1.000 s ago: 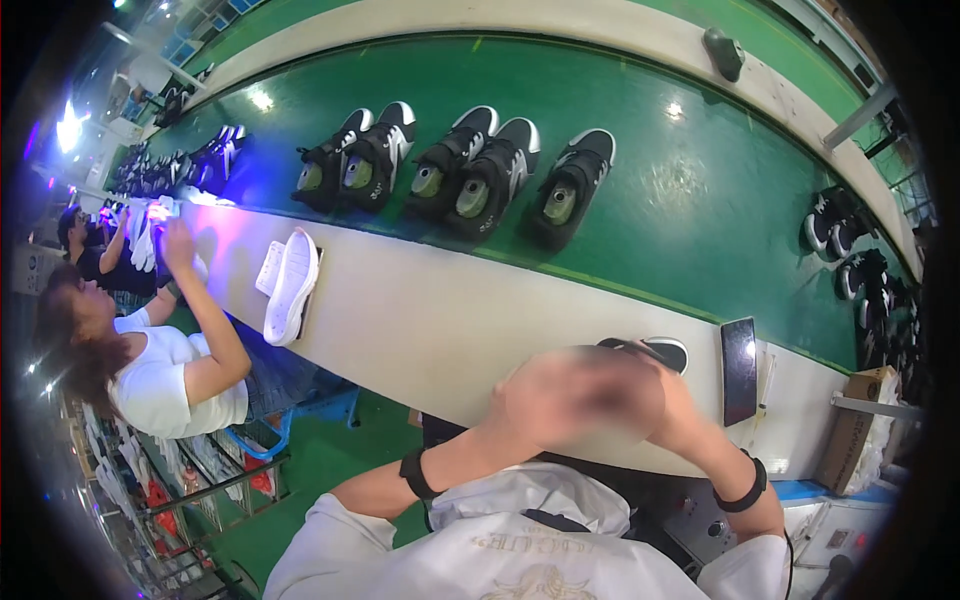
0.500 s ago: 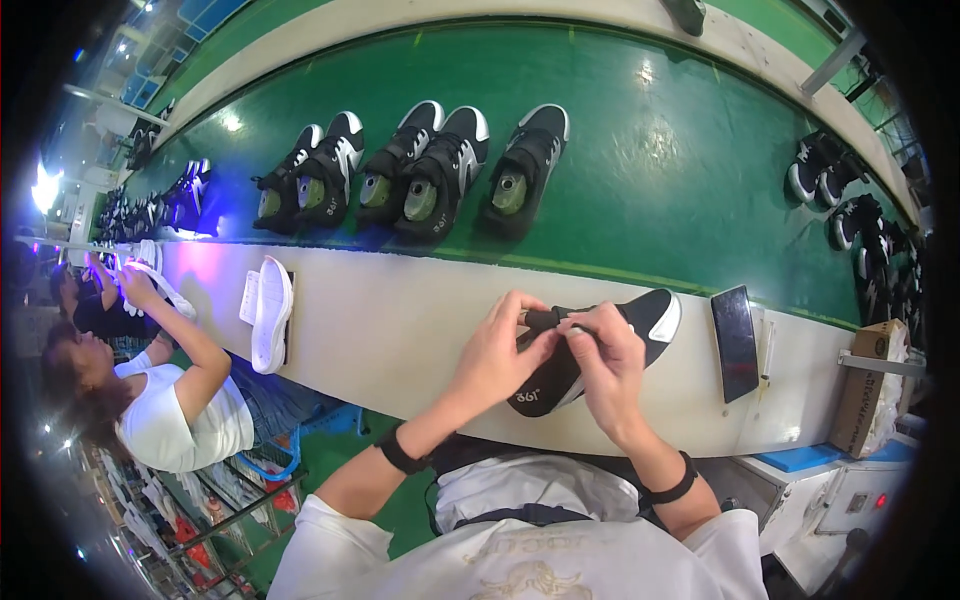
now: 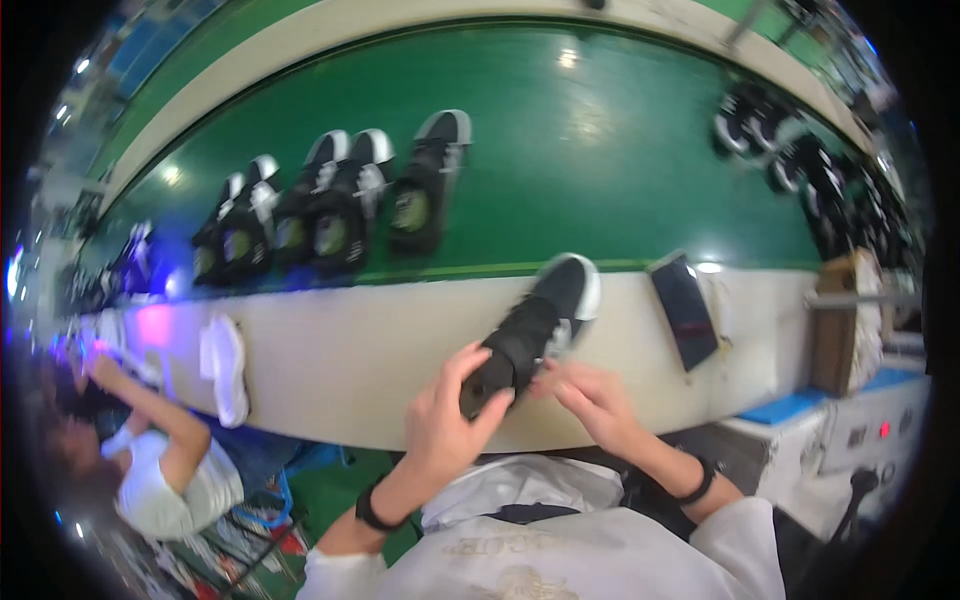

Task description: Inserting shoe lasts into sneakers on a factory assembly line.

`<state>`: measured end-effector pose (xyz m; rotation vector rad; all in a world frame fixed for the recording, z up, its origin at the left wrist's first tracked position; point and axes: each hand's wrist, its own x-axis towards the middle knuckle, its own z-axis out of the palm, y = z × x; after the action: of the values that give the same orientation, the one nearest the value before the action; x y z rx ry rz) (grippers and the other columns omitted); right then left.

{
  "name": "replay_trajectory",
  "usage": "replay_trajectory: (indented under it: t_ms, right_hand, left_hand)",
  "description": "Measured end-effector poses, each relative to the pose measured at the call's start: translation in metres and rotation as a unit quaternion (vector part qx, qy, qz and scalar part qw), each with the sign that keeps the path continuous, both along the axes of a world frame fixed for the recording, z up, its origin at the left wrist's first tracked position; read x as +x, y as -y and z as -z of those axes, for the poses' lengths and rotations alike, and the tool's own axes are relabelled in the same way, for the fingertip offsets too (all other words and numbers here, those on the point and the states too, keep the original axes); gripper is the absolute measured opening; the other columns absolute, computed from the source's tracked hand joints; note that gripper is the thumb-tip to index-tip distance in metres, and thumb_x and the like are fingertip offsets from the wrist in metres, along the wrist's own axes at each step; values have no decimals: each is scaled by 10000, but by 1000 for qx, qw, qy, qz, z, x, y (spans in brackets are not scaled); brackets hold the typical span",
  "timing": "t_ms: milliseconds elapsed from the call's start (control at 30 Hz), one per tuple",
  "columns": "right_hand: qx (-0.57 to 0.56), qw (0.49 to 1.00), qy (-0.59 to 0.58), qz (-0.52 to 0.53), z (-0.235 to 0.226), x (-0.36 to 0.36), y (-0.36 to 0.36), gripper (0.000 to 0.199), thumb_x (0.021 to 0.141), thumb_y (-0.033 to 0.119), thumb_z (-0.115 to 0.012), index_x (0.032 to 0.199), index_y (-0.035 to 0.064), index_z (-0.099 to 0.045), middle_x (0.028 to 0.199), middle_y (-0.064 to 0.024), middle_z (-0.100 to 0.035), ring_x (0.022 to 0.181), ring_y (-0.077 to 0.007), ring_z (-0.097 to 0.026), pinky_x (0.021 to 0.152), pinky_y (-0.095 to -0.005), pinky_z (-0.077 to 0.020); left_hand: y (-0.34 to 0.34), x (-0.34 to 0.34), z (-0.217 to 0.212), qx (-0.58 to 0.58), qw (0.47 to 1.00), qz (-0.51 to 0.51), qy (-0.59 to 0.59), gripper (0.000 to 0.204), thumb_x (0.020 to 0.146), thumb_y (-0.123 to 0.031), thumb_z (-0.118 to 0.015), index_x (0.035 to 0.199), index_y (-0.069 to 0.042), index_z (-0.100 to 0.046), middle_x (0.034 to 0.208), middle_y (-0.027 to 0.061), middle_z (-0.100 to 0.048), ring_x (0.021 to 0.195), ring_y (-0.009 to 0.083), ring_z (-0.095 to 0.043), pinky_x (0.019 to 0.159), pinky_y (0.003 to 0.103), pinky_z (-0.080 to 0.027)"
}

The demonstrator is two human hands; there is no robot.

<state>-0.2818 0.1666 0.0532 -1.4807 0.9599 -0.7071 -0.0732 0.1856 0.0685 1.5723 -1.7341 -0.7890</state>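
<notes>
Left hand (image 3: 445, 425) clamps the black shoe's (image 3: 530, 335) heel; right hand (image 3: 590, 400), fingers loosely apart, touches its side.

Since a second ago, the black sneaker (image 3: 530, 335) has come out from under the blurred hands and now lies with its white-rimmed toe reaching up onto the green belt (image 3: 600, 180) at centre frame. The left hand (image 3: 445, 425) has slid down to cup its heel, and the right hand (image 3: 590, 400) has dropped below its side.
</notes>
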Motion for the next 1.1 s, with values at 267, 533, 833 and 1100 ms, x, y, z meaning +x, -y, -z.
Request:
replay_trajectory:
  t_ms: [267,533,833,1100]
  right_hand:
    - [-134,977,-84,145,6,-40,117,260,939,219,-614,1059,-1,-684,968,-166,-697,876,-270,-668,787,-365,-516]
    - [-95,774,-480,402,70,-227,323,668,809,449,-735,1212,-28,-496,1274,-237,-532,1196,-443,-513,989,-502,-453]
    - [-100,693,-482,526,134,-282,398,952,716,400,-795,1353,-128,-325,1291,-291,-485,1198,-438,-488,1045,-464,-405]
    - [-152,801,-485,315,105,-265,281,934,672,383,-823,1332,-123,-396,1271,-292,-535,1143,-392,-562,975,-422,-460]
  left_hand:
    - [77,-16,22,-72,993,-82,41,486,838,7,-629,1305,-34,-500,1345,183,-545,1252,365,-517,1030,428,-434]
    - [131,-16,22,-171,953,-40,248,377,855,-36,-620,1230,-41,-586,1470,225,-384,1381,389,-353,1127,486,-305]
    - [11,-2,64,85,949,133,273,762,821,-192,-698,1471,-19,-339,1526,363,-159,1410,545,-171,1135,639,-160]
    - [7,-4,77,65,952,140,266,736,865,-191,-637,1486,6,-293,1542,361,-103,1421,553,-111,1129,660,-110]
